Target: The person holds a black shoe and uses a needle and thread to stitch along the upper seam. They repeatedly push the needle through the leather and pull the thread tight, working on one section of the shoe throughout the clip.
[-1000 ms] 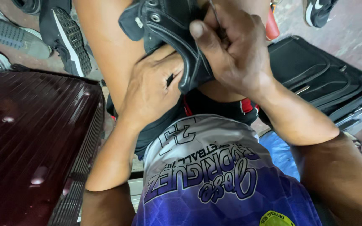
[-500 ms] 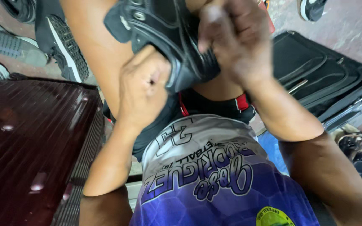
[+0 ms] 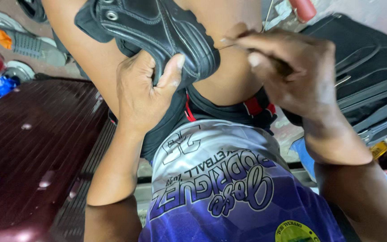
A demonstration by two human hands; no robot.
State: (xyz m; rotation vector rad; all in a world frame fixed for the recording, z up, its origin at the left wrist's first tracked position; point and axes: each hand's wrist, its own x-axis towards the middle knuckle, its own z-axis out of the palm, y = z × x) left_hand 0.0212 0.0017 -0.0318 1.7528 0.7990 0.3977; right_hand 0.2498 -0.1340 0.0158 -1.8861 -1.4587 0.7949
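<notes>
The floor [image 3: 5,9] in the upper left of the frame has old shoes [image 3: 27,40] on it, and a dark red case [image 3: 27,148] fills the lower left. A black shoe [image 3: 157,31] with metal lace holes and a ridged edge sits top middle, on a bare leg. The left hand [image 3: 142,92] grips it tight. The right hand [image 3: 296,74], at upper right, pinches a thin needle [image 3: 229,43] at the shoe's edge.

black shoe [image 3: 157,31]: 1 | hands: 2 | maroon suitcase [image 3: 27,152]: 1 | black suitcase [image 3: 363,76]: 1 | loose shoes on floor [image 3: 27,42]: 2
</notes>
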